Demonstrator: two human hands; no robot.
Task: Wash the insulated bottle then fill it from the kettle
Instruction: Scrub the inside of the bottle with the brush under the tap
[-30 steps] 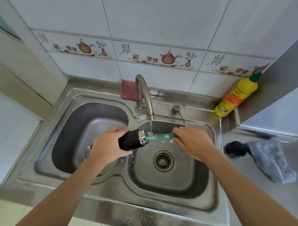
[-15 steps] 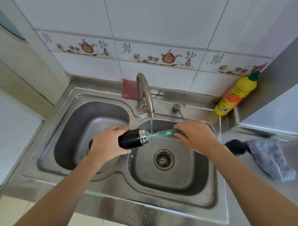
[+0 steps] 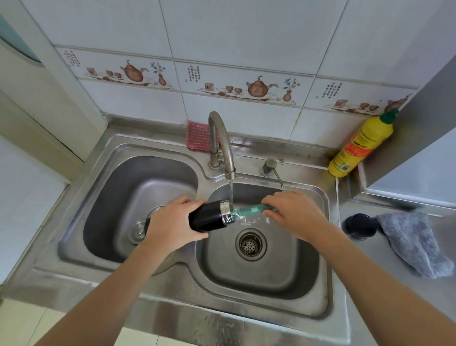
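My left hand [image 3: 171, 224] grips a black insulated bottle [image 3: 209, 217], held on its side over the right sink basin with its steel mouth pointing right. A green brush handle [image 3: 249, 209] sticks out of the mouth, and my right hand [image 3: 293, 213] grips its far end. Water runs from the steel tap [image 3: 220, 143] onto the bottle's mouth and splashes below. The bottle's black lid [image 3: 360, 225] stands on the counter at the right. No kettle is in view.
The double steel sink [image 3: 242, 291] has a drain [image 3: 251, 243] in the right basin and a plug [image 3: 138, 231] in the left. A yellow detergent bottle [image 3: 361, 144], a grey cloth [image 3: 412, 241], a red scourer [image 3: 197, 136] and a tap lever [image 3: 272, 169] surround it.
The brush handle has shifted slightly along the bottle's mouth while the right hand stays near the same spot. The water keeps running. The camera view has tilted a little.
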